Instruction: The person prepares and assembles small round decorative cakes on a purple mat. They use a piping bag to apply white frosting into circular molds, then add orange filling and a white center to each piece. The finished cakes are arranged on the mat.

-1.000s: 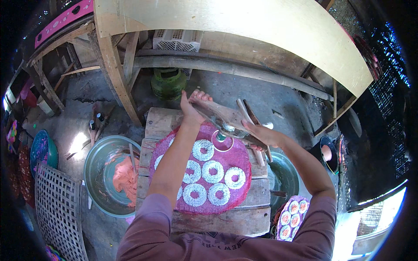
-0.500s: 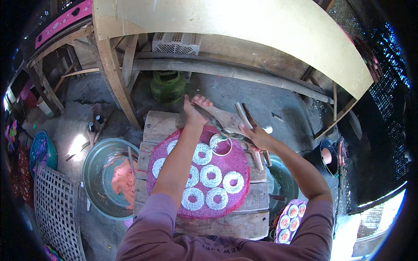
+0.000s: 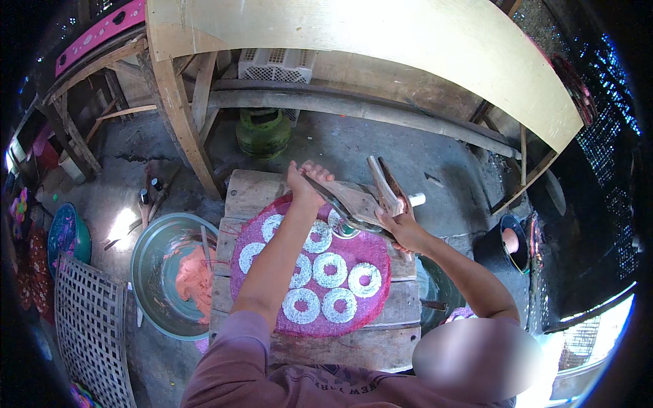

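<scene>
A wooden press (image 3: 354,202) with long handles is held aslant between my hands, above the far side of a round pink-purple mesh mat (image 3: 373,307). My left hand (image 3: 307,185) is closed round its far left end. Lower on the right, my right hand (image 3: 406,232) grips the other end, where more wooden handles (image 3: 386,187) stick out. Beneath the press, a small round white ring (image 3: 345,234) is partly hidden. Several lacy white dough rings (image 3: 317,270) lie on the mat, some covered by my left forearm. The mat rests on a plank bench (image 3: 389,340).
Left of the bench stands a tub (image 3: 139,275) with orange-pink dough (image 3: 194,282). Another basin (image 3: 435,309) is at right, partly under my arm. A green gas cylinder (image 3: 263,136) stands beyond, below a pale tabletop (image 3: 367,41). A blurred oval covers the lower right.
The press has shifted slightly nearer and down, now covering more of the small white ring. Both hands moved with it. A blurred oval now covers my right upper arm and most of the patterned tray.
</scene>
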A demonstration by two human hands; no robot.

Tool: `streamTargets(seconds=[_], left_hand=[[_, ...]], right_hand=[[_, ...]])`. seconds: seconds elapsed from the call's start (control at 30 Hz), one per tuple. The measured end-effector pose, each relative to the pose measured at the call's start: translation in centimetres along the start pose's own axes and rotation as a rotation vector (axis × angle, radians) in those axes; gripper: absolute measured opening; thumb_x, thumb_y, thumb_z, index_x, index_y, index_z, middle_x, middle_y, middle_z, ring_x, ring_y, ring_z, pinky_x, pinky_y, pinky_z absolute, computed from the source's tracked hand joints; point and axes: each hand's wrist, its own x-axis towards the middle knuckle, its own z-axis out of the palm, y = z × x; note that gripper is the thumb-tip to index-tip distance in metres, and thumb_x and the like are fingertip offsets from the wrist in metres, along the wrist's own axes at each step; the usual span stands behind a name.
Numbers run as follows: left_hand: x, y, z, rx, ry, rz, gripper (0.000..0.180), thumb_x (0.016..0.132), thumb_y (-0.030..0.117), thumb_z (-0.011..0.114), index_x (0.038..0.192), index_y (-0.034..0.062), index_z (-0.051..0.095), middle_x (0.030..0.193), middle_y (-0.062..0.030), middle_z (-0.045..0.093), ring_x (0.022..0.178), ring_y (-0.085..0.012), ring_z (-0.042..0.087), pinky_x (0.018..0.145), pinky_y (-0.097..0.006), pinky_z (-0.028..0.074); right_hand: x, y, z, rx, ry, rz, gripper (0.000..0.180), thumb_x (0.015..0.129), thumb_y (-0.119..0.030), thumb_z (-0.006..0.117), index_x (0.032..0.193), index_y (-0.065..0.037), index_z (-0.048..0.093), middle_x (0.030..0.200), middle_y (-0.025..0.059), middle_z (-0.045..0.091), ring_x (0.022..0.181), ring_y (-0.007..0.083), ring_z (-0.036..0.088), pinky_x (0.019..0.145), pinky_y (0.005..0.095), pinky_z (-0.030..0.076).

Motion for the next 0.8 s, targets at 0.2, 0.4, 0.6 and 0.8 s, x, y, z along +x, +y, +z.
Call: streamTargets(seconds=[0.2, 0.4, 0.6, 0.8], left_hand=[[0.6, 1.9, 1.3, 0.097, -0.045, 0.059, 0.048, 0.096, 0.045, 0.028, 0.058, 0.0173, 0.036, 0.047, 0.0043, 0.029, 0.042, -0.0142, 0.029, 0.049, -0.032, 0.030], [-0.6, 3.7, 5.4, -0.076, -0.360, 0.027, 0.050, 0.097, 0.047, 0.034, 0.058, 0.0169, 0.040, 0.046, 0.0042, 0.031, 0.041, -0.0112, 0.032, 0.046, -0.028, 0.033], [-12.4, 10.0, 12.4, 0.056, -0.885, -0.037, 0.056, 0.098, 0.053, 0.027, 0.060, 0.0146, 0.041, 0.043, 0.0020, 0.037, 0.038, -0.0130, 0.039, 0.046, -0.032, 0.040], [-29.1, 10.1, 12.1, 0.587, -0.770, -0.028, 0.073, 0.098, 0.057, 0.009, 0.053, 0.0088, 0.041, 0.040, -0.0119, 0.043, 0.028, -0.0220, 0.037, 0.033, -0.038, 0.041]], right_hand=[[1.5, -0.7, 1.8, -0.064, 0.105, -0.163, 0.077, 0.091, -0.067, 0.037, 0.066, 0.003, 0.059, 0.048, 0.0057, 0.048, 0.047, 0.0156, 0.054, 0.044, 0.0322, 0.043], [1.3, -1.3, -2.0, 0.310, -0.115, -0.182, 0.080, 0.091, -0.067, 0.036, 0.099, 0.007, 0.065, 0.079, 0.0143, 0.065, 0.078, 0.0240, 0.065, 0.077, 0.0378, 0.051], [2.0, -0.3, 1.3, 0.003, 0.067, -0.662, 0.062, 0.088, -0.038, 0.062, 0.137, -0.005, 0.044, 0.130, 0.0200, 0.052, 0.121, 0.0273, 0.050, 0.101, 0.0379, 0.041], [3.9, 0.9, 7.5, -0.365, 0.293, -0.702, 0.097, 0.070, -0.034, 0.080, 0.146, -0.012, 0.025, 0.140, 0.0267, 0.039, 0.129, 0.0447, 0.037, 0.108, 0.0473, 0.031]])
